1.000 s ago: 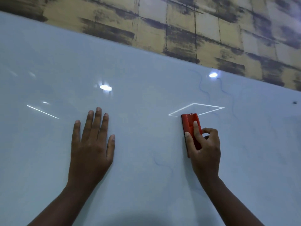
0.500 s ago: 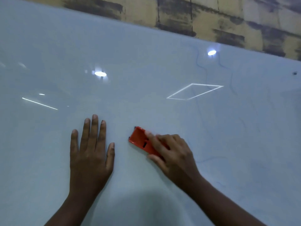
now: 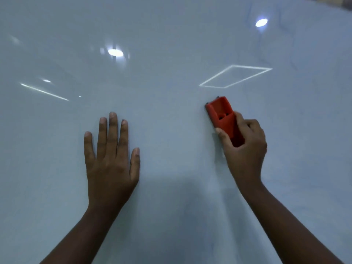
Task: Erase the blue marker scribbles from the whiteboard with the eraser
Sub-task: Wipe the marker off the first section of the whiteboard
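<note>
Right hand (image 3: 245, 147) grasping red eraser (image 3: 222, 117) on whiteboard (image 3: 171, 92), left hand (image 3: 112, 159) flat, fingers straight

Whiteboard (image 3: 171, 35) is glossy and smooth, mirroring ceiling lights as bright spots and lines. Eraser (image 3: 224, 119) has a red plastic body, smooth, slight sheen; its wiping side is hidden.

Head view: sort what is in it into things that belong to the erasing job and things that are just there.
Job:
red eraser, gripped by the right hand
whiteboard, with faint blue marks at upper right
left hand, flat on the board

Just there:
lamp reflections
patterned wall in the top right corner
</note>
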The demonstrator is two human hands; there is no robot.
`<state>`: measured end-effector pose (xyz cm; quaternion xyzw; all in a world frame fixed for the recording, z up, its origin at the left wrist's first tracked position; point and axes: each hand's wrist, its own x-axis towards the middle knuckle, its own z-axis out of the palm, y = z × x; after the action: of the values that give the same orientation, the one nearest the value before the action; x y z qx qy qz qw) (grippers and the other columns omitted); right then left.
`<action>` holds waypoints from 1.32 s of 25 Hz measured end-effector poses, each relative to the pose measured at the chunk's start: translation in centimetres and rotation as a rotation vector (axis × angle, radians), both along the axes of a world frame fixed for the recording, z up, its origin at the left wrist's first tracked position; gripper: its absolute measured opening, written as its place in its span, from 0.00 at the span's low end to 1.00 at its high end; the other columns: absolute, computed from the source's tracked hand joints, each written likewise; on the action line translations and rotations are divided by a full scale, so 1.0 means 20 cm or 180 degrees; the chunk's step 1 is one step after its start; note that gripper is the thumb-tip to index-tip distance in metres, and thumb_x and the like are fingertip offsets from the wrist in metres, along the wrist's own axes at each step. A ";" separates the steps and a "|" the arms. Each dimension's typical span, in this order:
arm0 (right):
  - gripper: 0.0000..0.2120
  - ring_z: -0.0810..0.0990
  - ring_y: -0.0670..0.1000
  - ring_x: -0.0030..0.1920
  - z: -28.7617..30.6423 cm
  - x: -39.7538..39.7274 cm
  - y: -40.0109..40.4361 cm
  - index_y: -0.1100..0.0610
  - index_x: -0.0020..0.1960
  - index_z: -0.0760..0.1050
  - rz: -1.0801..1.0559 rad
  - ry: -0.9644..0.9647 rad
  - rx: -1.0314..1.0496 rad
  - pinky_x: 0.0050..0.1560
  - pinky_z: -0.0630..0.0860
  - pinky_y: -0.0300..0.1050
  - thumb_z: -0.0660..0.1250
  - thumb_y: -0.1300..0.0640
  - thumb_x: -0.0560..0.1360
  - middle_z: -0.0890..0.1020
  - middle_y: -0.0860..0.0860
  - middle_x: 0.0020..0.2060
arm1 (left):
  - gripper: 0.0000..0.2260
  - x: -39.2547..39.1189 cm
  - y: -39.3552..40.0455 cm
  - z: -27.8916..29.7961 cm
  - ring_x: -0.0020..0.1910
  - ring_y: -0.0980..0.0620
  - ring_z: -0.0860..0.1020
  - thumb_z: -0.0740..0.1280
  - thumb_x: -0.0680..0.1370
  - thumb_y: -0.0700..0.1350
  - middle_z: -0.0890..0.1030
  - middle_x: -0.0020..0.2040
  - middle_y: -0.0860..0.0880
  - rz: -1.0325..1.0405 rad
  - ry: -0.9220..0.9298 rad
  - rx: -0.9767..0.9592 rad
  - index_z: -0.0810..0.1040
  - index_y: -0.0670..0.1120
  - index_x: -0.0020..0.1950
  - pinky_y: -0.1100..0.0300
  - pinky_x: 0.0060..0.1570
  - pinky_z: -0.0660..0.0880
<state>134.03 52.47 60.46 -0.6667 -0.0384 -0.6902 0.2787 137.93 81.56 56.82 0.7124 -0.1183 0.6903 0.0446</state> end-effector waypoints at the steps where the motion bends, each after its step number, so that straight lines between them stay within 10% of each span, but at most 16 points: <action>1: 0.26 0.76 0.57 0.50 -0.05 0.00 0.06 0.57 0.71 0.77 0.0001 -0.0034 -0.0176 0.51 0.74 0.50 0.76 0.50 0.76 0.78 0.52 0.51 | 0.29 0.00 -0.01 -0.02 0.86 0.39 0.53 0.56 0.88 0.49 0.54 0.86 0.38 -0.0002 0.0011 -0.0003 0.55 0.39 0.86 0.36 0.83 0.49; 10: 0.23 0.81 0.57 0.51 -0.59 -0.10 0.25 0.57 0.67 0.81 -0.0143 0.0226 -0.2204 0.49 0.76 0.54 0.76 0.50 0.75 0.83 0.51 0.56 | 0.29 -0.01 -0.02 -0.22 0.86 0.38 0.53 0.57 0.88 0.49 0.55 0.85 0.36 -0.0039 0.0059 0.0050 0.55 0.38 0.86 0.36 0.83 0.49; 19: 0.29 0.77 0.53 0.53 -0.19 -0.06 -0.11 0.50 0.72 0.77 0.0183 0.0442 -0.0295 0.50 0.75 0.41 0.78 0.44 0.74 0.77 0.48 0.51 | 0.28 -0.02 -0.02 -0.43 0.85 0.39 0.55 0.59 0.87 0.49 0.57 0.85 0.37 -0.0136 0.0125 0.0017 0.59 0.38 0.85 0.37 0.83 0.50; 33: 0.22 0.82 0.58 0.52 -1.07 -0.14 0.15 0.53 0.68 0.81 0.0050 0.0787 -0.1746 0.48 0.76 0.55 0.76 0.48 0.76 0.83 0.53 0.55 | 0.29 -0.03 -0.03 -0.68 0.86 0.39 0.52 0.58 0.87 0.49 0.52 0.87 0.40 -0.0124 0.0305 0.0008 0.57 0.40 0.86 0.36 0.82 0.49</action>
<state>131.27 55.43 39.00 -0.7958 -0.1944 -0.5654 0.0961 137.31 80.95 43.14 0.7423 -0.1308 0.6542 0.0628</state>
